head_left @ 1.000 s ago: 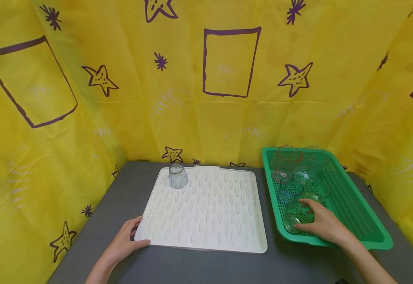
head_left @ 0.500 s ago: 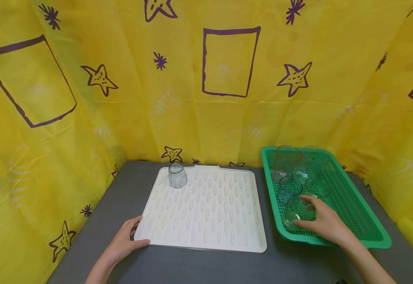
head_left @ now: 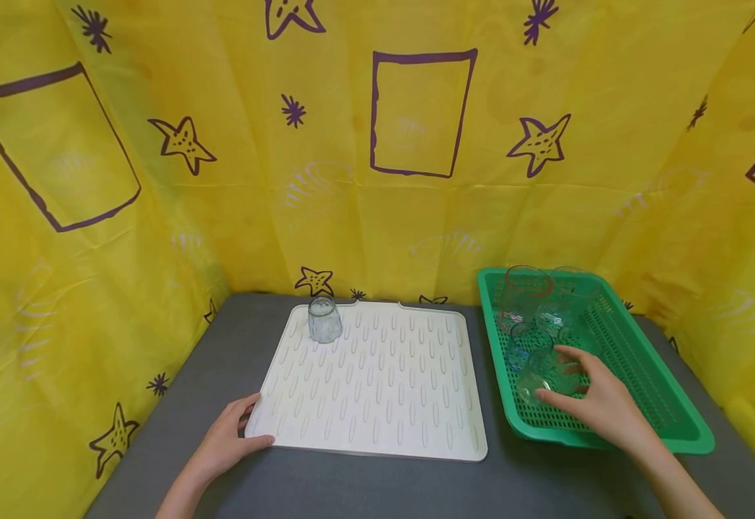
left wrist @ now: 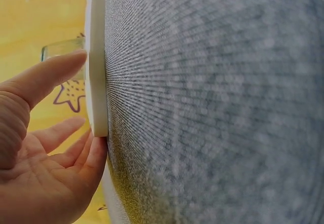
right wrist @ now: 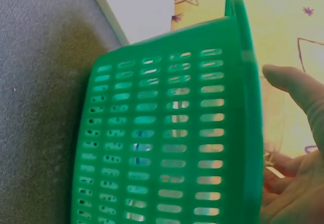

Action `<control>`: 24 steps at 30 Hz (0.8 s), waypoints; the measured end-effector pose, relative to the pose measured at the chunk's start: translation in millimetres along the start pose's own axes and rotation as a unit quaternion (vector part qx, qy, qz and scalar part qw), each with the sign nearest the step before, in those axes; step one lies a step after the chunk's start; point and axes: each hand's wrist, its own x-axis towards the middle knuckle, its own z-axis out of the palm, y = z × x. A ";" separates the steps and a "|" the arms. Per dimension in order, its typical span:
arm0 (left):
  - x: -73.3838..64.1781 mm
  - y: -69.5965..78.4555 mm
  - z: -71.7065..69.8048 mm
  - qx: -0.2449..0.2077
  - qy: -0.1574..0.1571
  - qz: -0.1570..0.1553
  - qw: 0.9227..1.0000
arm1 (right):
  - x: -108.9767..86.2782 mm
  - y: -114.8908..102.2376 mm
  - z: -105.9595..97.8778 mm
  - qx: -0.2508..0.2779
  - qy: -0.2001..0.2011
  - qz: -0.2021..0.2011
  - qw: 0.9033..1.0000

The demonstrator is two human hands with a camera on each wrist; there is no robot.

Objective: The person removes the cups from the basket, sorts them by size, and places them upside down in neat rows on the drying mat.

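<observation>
A white draining mat [head_left: 377, 389] with raised oval ribs lies on the table. My left hand [head_left: 229, 435] holds its near left corner, thumb on the front edge and fingers at the side; in the left wrist view the thumb [left wrist: 61, 69] meets the mat's rim [left wrist: 97, 72]. Inside the green plastic basket [head_left: 682, 432] my right hand [head_left: 601, 404] grips a clear glass [head_left: 534, 382], which tilts between thumb and fingers. From the right wrist, the basket wall [right wrist: 235, 107] hides much of this glass. A faceted tumbler [head_left: 325, 323] stands at the mat's far left.
Several more glasses share the basket: a tall red-rimmed one [head_left: 526, 295], a clear one [head_left: 578, 292] and a bluish one [head_left: 525, 353] among them. The basket stands right of the mat on the grey table [head_left: 338, 494]. A yellow patterned cloth [head_left: 351, 216] encloses the back and sides.
My right hand has moved slightly up and away from the basket's near end, and the glass in its grip has tilted and shifted with it. The left hand stays at the mat's corner.
</observation>
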 end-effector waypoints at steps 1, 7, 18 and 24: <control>-0.4 0.8 -0.2 0.001 0.004 0.001 1.000 | -0.5 -1.5 -0.7 0.003 0.004 0.001 1.000; -2.7 9.2 -0.1 0.018 0.029 0.012 0.999 | -3.2 -8.9 -3.6 0.013 0.039 0.005 0.999; -3.9 39.0 13.4 -0.047 0.064 0.065 0.995 | -8.7 -23.7 -5.0 0.085 0.055 0.026 0.995; -3.5 59.9 24.5 -0.115 0.058 0.106 0.986 | -11.1 -34.5 -2.0 0.124 0.034 0.039 0.991</control>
